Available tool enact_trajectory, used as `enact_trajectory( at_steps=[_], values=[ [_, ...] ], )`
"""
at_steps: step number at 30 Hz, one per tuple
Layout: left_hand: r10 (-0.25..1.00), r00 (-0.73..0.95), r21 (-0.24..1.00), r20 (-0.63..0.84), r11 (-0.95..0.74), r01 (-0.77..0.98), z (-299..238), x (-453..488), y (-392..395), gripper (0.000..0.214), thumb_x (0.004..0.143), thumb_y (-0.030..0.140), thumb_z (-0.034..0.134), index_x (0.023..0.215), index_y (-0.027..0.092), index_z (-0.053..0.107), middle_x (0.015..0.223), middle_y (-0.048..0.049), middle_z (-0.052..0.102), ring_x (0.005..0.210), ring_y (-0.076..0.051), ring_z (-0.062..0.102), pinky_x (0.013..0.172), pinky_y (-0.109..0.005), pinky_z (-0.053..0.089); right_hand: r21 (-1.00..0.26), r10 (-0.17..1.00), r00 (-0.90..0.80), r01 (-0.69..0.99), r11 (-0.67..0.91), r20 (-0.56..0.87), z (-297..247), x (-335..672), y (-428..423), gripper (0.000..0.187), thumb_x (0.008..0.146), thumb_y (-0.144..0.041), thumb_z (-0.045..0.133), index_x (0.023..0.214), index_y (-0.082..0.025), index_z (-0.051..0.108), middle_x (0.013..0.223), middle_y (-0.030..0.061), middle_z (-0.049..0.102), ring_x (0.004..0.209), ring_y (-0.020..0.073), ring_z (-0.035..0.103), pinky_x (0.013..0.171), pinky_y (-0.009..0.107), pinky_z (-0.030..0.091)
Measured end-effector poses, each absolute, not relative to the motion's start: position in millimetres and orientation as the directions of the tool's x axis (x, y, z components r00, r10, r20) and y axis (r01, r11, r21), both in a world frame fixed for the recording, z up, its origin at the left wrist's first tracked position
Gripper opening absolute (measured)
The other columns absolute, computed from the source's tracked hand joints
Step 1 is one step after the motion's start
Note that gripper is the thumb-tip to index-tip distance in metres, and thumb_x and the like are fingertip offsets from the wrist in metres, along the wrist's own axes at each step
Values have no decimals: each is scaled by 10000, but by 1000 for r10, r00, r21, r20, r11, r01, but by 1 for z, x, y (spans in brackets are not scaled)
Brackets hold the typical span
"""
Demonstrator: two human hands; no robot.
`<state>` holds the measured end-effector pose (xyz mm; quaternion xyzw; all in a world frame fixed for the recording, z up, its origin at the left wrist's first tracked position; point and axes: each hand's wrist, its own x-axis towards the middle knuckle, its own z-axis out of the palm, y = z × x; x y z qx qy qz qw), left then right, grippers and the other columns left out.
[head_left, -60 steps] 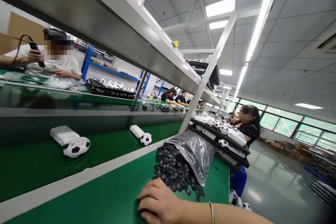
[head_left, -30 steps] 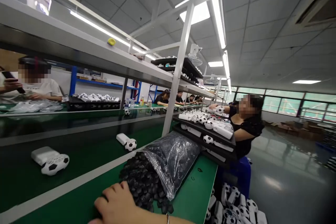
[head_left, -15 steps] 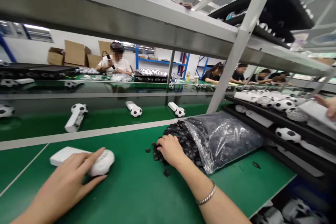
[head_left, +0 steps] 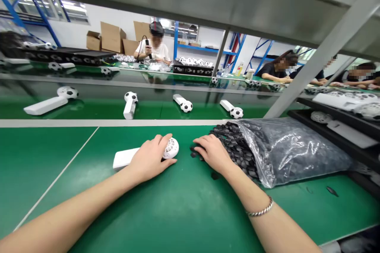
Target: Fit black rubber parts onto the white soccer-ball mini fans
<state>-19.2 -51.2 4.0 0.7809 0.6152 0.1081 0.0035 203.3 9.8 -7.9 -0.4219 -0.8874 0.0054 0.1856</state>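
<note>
My left hand (head_left: 150,158) is wrapped over a white handheld fan (head_left: 126,159) lying on the green work surface. Its round, grille-like head (head_left: 171,148) shows past my fingers and has no black patches on the visible side. My right hand (head_left: 214,152) is at the left edge of a heap of small black plastic pieces (head_left: 234,138). Its thumb and fingertips come together around a black piece (head_left: 193,149), partly hidden. The heap spills from the mouth of a clear plastic bag (head_left: 293,150) to the right.
Fans with black-and-white football heads (head_left: 186,106) lie spaced along the line beyond a pale strip (head_left: 89,123). Black trays (head_left: 350,126) with fans are stacked at the right, near a slanted post (head_left: 320,43). Co-workers (head_left: 156,45) sit across the line.
The view has swung right and down. My left hand and the fan are now closer to my right hand. My right hand has moved from on the heap to its left edge.
</note>
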Motion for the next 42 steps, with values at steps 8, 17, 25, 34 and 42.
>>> enact_trajectory(
  at_steps=[8, 17, 25, 34, 42],
  values=[
    [926, 376, 377, -11, -345, 860, 15, -25, -31, 724, 767, 479, 488, 1366, 277, 136, 1147, -76, 465, 975, -245, 526, 782, -310, 425, 42, 676, -697, 703, 710, 239, -12, 187, 8, 181, 873, -218, 466, 964, -205, 622, 894, 40, 635, 842, 194, 475, 717, 329, 338],
    [949, 302, 241, 91, -315, 918, 7, -15, -32, 702, 761, 570, 437, 1356, 287, 196, 1046, -89, 482, 875, -268, 559, 710, -340, 440, 6, 685, -666, 718, 696, 294, -18, 180, 15, 238, 894, -171, 363, 954, -160, 593, 842, 79, 569, 807, 194, 497, 719, 312, 402],
    [951, 287, 259, 115, -307, 916, 4, -19, -32, 723, 727, 571, 494, 1339, 310, 212, 1075, -79, 480, 864, -277, 561, 716, -363, 439, -519, 724, -512, 507, 689, 462, -4, 181, 4, 222, 881, -219, 401, 1017, -217, 576, 885, 50, 570, 828, 159, 568, 762, 303, 472],
    [954, 268, 330, 133, -298, 896, 4, -19, -36, 898, 669, 403, 619, 1365, 312, 59, 1299, -74, 348, 1021, -274, 510, 817, -346, 418, -704, 755, -493, 339, 624, 432, -6, 174, -22, 128, 890, -252, 387, 981, -220, 471, 951, 55, 603, 874, 159, 599, 753, 315, 510],
    [944, 283, 352, 170, -326, 877, 2, -23, -35, 738, 696, 429, 560, 1331, 315, 200, 1267, -38, 398, 1000, -263, 522, 816, -369, 435, -556, 665, -569, 387, 735, 483, -9, 163, -30, 117, 852, -225, 460, 924, -207, 551, 823, 30, 579, 750, 142, 547, 697, 285, 469]
  ],
)
